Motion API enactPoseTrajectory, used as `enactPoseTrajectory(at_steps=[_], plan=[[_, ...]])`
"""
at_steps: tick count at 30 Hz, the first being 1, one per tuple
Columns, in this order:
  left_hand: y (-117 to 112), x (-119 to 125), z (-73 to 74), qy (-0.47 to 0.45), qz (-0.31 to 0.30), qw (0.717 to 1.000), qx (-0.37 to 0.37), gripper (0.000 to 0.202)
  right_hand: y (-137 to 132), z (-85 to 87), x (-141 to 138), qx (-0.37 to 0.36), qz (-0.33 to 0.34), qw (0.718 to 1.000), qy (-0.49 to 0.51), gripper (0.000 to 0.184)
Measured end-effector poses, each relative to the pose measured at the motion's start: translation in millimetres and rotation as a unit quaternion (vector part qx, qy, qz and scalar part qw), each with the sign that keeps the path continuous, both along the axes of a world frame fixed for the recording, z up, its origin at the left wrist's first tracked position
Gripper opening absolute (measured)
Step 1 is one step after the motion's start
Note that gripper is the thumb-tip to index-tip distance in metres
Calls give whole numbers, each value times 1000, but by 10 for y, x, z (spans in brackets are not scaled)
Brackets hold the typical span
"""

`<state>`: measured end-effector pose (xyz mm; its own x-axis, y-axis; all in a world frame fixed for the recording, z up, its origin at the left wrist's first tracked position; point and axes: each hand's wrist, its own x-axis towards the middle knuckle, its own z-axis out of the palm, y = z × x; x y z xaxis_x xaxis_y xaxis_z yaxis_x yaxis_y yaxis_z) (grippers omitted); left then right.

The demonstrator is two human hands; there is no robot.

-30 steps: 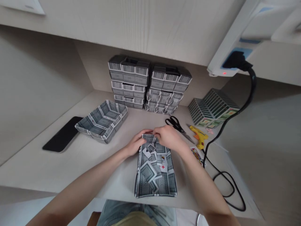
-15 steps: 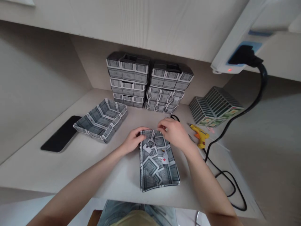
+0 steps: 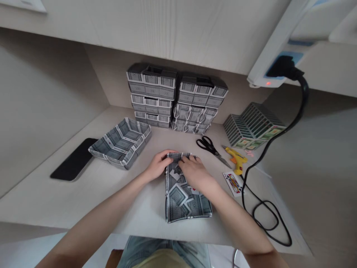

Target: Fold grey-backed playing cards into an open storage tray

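A long tray made of folded playing cards (image 3: 175, 214) lies before me, with cut card scraps (image 3: 178, 195) loose inside it. My left hand (image 3: 159, 165) is closed on its far left corner, thumb over the rim and fingers outside. My right hand (image 3: 195, 171) reaches into the far end, fingers bent down close to the far wall. Whatever its fingertips hold, if anything, is hidden. Beyond it lie black-handled scissors (image 3: 210, 147), partly spread, and a yellow glue gun (image 3: 237, 159). A face card (image 3: 232, 183) rests right of my forearm.
A similar card tray (image 3: 122, 139) stands at left, beside a dark phone (image 3: 74, 160). Stacked card boxes (image 3: 152, 87) line the back, with green-and-white card boxes (image 3: 252, 124) at right. The glue gun's black cord (image 3: 262, 203) loops over the right side, below a power strip (image 3: 267, 67).
My right hand has moved from the tray's far rim down into the tray, slightly left. The scissors and the face card are now uncovered. My left hand stays at the corner.
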<state>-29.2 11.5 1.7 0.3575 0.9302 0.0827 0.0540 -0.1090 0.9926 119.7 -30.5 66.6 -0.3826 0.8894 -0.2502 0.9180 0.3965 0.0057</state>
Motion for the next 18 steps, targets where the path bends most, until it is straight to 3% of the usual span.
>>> enactPoseTrajectory(at_steps=[6,10,18], plan=[[15,-5,-38,-5,17,1000,-5,34,16,52,58,13,32,999,1,30],[41,-19,-30,0,36,999,-9,34,49,133,138,30,12,999,38,18],[53,-16,12,25,23,999,4,32,167,181,300,-43,12,993,108,20]])
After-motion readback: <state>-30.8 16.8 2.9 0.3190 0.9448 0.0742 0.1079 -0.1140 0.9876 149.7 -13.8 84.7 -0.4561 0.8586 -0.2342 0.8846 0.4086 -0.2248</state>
